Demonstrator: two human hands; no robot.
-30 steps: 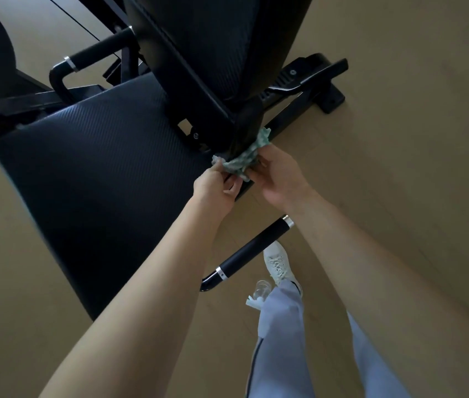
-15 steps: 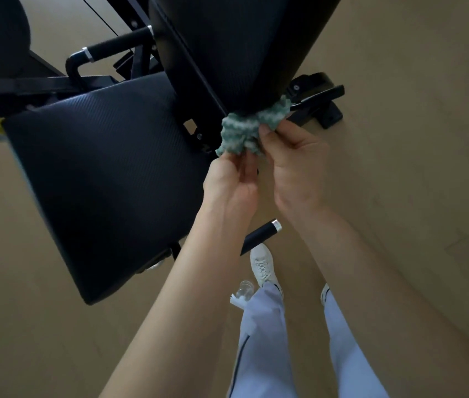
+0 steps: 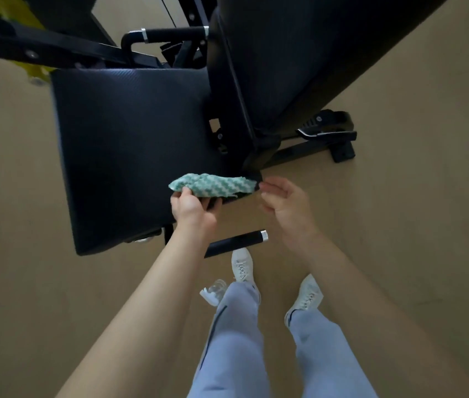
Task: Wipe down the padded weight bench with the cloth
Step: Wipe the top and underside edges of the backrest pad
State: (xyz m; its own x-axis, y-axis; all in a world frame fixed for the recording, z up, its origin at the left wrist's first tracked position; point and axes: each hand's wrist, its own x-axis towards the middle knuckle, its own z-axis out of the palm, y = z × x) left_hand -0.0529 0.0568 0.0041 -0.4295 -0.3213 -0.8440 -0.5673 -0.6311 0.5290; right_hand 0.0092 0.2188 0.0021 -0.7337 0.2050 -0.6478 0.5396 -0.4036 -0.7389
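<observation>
View from my head, looking down past my two bare arms. My left hand (image 3: pixel 193 209) pinches a green-and-white zigzag cloth (image 3: pixel 213 185), thumb on top of its left end and fingers curled underneath. The cloth stretches rightward from that hand, lying along the near right corner of the black seat pad (image 3: pixel 129 145) of the weight bench. My right hand (image 3: pixel 287 208) hangs just beside the cloth's right end, fingers spread and loosely curved, palm turned toward the left hand, holding nothing. I cannot tell whether its fingertips brush the cloth. Beyond both hands the black back pad (image 3: pixel 299 53) rises steeply, with the bench's black frame (image 3: pixel 308 149) running off to the right of my right hand. Below and between my hands a black handle with a silver end (image 3: pixel 236 242) sticks out over the tan floor (image 3: pixel 399 225). Nearer me are my white shoes (image 3: pixel 243 264) and pale blue trousers (image 3: pixel 233 340), and a small clear plastic object (image 3: pixel 213 291) beside my left foot.
</observation>
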